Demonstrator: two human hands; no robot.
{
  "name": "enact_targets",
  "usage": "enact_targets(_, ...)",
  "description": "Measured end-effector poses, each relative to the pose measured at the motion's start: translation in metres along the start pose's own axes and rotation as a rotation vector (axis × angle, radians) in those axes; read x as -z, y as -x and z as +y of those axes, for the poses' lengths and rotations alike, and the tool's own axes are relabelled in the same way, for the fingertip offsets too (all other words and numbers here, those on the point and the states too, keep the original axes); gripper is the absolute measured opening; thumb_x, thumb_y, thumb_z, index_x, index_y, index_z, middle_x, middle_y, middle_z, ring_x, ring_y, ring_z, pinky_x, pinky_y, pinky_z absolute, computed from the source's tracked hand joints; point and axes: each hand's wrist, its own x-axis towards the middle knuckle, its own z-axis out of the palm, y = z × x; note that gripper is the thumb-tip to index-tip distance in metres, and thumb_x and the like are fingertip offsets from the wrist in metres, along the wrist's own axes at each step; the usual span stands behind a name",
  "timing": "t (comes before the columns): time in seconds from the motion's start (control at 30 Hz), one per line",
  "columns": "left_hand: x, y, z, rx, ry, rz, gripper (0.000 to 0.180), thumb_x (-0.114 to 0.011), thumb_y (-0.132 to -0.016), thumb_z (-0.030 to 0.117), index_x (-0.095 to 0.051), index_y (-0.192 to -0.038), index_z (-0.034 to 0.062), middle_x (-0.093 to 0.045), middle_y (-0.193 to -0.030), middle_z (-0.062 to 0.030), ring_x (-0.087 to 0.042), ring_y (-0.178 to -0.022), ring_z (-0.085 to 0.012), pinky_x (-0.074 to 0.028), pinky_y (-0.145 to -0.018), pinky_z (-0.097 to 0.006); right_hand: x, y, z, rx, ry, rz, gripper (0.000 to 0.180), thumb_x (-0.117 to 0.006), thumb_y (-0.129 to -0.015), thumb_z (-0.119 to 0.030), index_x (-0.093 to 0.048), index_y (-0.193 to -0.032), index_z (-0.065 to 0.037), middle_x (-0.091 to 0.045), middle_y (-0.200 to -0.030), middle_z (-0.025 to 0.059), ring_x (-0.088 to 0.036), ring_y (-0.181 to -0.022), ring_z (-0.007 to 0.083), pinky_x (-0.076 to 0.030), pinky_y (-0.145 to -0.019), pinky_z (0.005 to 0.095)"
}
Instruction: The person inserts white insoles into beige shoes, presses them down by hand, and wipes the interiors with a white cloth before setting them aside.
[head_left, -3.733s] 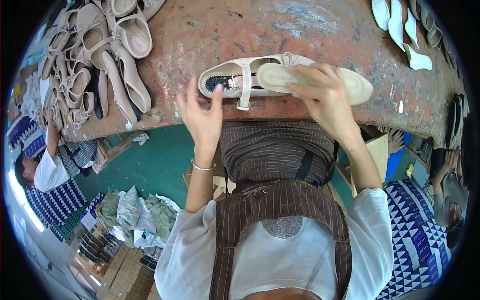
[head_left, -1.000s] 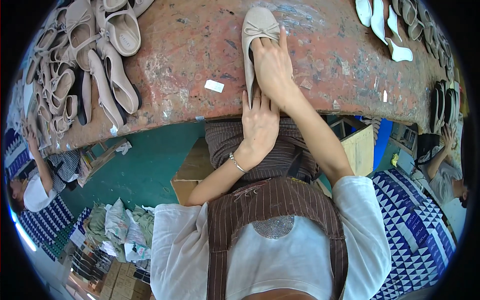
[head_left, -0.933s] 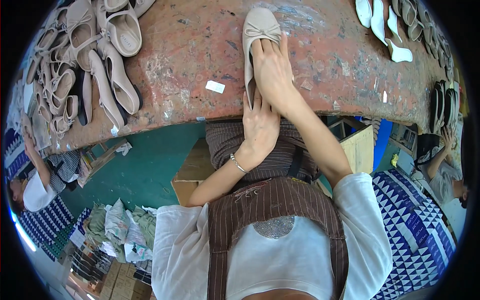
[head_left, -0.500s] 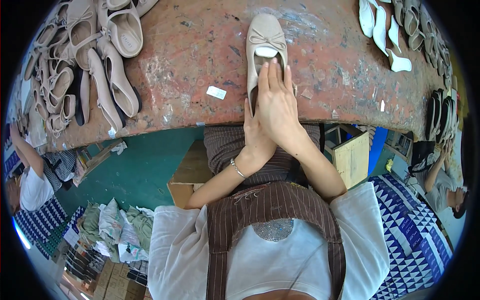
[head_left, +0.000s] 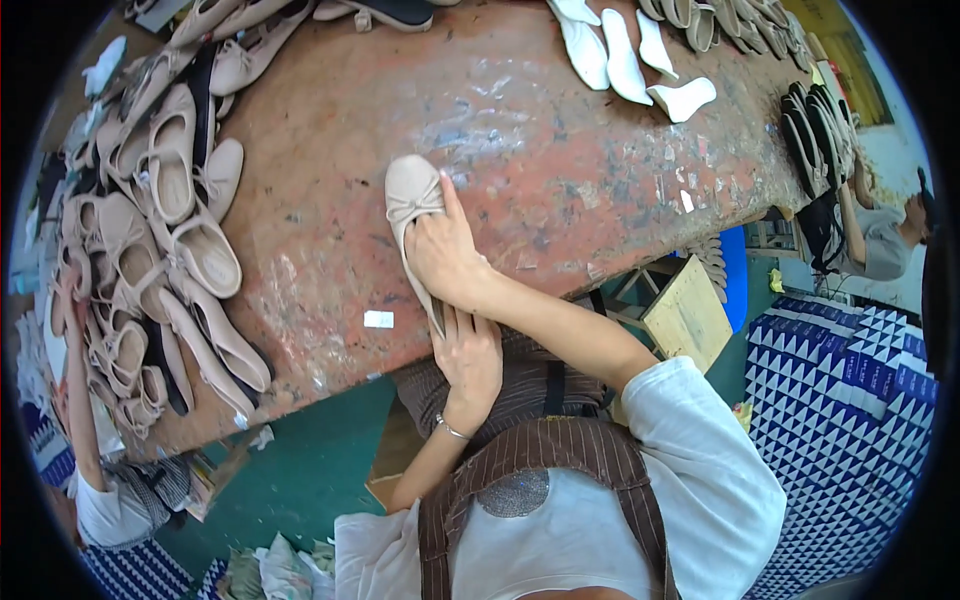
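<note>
A beige ballet flat (head_left: 412, 188) with a bow lies on the worn table, toe pointing away from me. My right hand (head_left: 447, 255) reaches into its opening, fingers bent inside toward the toe and one digit along the outer side near the bow. The shoe's inside is hidden under this hand. At the heel, my left hand (head_left: 470, 355), with a bracelet at the wrist, closes on the back end of the shoe, fingers at its rim. My right wrist crosses just above the left fingertips.
Many beige shoes (head_left: 215, 255) are heaped on the table's left side. White insoles (head_left: 625, 70) lie at the far right, with black-soled shoes (head_left: 805, 140) beyond them. A small white label (head_left: 378, 319) lies near the table's front edge. Co-workers are at both sides.
My view has turned, so the table appears tilted. My right hand has pushed deeper toward the toe, and the white piece seen in the shoe's opening is now covered. My left hand remains at the heel.
</note>
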Motion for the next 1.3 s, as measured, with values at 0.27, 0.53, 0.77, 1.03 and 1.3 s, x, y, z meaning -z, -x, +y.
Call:
enact_targets(0.27, 0.085, 0.004, -0.088, -0.003, 0.181, 0.252, 0.019, -0.064, -0.090, 0.014, -0.067, -0.084, -0.0038, -0.064, -0.076, -0.0189, -0.061, -0.067, -0.0374, -0.047, -0.063, -0.045, 0.117, -0.034, 0.106, 0.228, -1.418, -0.457, 0.037, -0.056, -0.091, 0.001, -0.067, -0.126, -0.006, -0.070, -0.122, 0.0069, -0.062, -0.118, 0.0150, -0.043, -0.107, 0.0388)
enact_targets(0.53, 0.258, -0.138, -0.236, 0.213, -0.790, 0.826, 0.050, -0.060, -0.097, 0.017, -0.048, -0.139, -0.0062, -0.060, -0.128, -0.0253, -0.057, -0.116, -0.0388, -0.041, -0.102, -0.042, 0.014, -0.086, 0.354, -0.632, -0.160, 0.359, 0.030, -0.054, -0.084, -0.007, -0.067, -0.104, 0.011, -0.063, -0.109, 0.0311, -0.059, -0.106, 0.0474, -0.046, -0.095, 0.0500)
enact_targets(0.77, 0.081, -0.360, -0.047, 0.030, 0.073, 0.136, 0.079, -0.066, -0.087, 0.055, -0.042, -0.147, 0.0096, -0.069, -0.106, -0.0131, -0.069, -0.090, -0.0282, -0.054, -0.077, -0.043, 0.037, -0.101, 0.335, -0.900, -0.138, 0.143, 0.052, -0.078, -0.075, -0.025, -0.063, -0.115, 0.005, -0.069, -0.100, 0.0236, -0.064, -0.099, 0.0392, -0.049, -0.086, 0.0492)
enact_targets(1.03, -0.011, -0.451, -0.029, 0.226, 0.127, 0.147, 0.065, -0.064, -0.083, 0.026, -0.036, -0.137, 0.0032, -0.067, -0.096, -0.0277, -0.067, -0.088, -0.0460, -0.052, -0.079, -0.055, 0.083, 0.003, 0.258, -0.884, -1.916, -0.003, 0.054, -0.058, -0.078, 0.009, -0.046, -0.130, 0.015, -0.066, -0.114, 0.0262, -0.070, -0.098, 0.0314, -0.059, -0.084, 0.0383)
enact_targets(1.3, 0.092, -0.212, -0.087, 0.124, 0.727, -0.164, 0.058, -0.052, -0.085, 0.002, -0.038, -0.140, 0.0106, -0.069, -0.088, -0.0104, -0.060, -0.069, -0.0128, -0.046, -0.062, -0.029, 0.082, 0.101, 0.200, -0.694, -2.404, 0.084, 0.062, -0.054, -0.099, -0.036, -0.045, -0.136, 0.013, -0.065, -0.114, 0.0217, -0.068, -0.088, 0.0225, -0.059, -0.072, 0.0317)
